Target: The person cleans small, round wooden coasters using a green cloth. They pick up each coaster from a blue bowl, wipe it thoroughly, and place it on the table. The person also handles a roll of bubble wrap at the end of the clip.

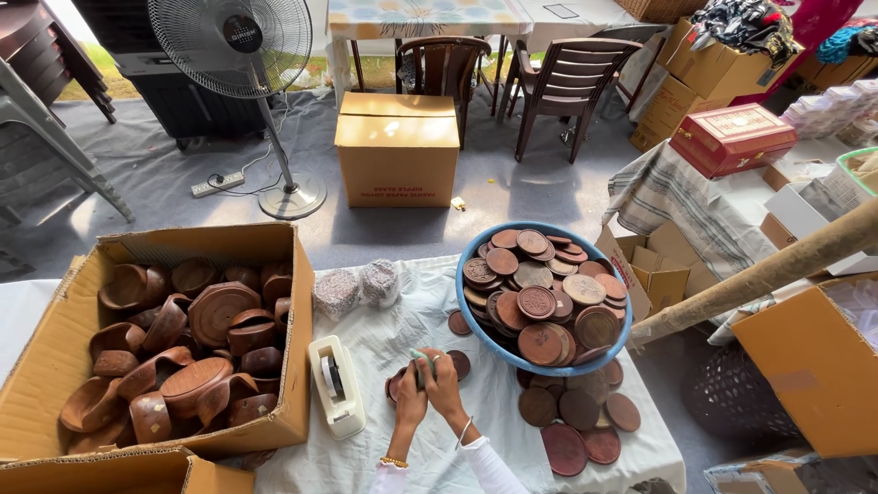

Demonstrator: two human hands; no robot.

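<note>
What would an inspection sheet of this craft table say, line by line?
Surface: table under a white cloth.
Job's things: round brown discs loose on the cloth; blue bowl heaped with more.
Clutter: tape dispenser; open carton of carved wooden bowls.
Hands: left hand and right hand close together, fingers around a small greenish item over a disc.
Cables: power strip on the floor.
Surroundings: standing fan, chairs, cartons.

Single head-worn view, looking steeply down and forward from above the cloth-covered table (412, 457); hands sit small at bottom centre, wide angle reaches fan (230, 41) and chairs (558, 78) beyond.
</note>
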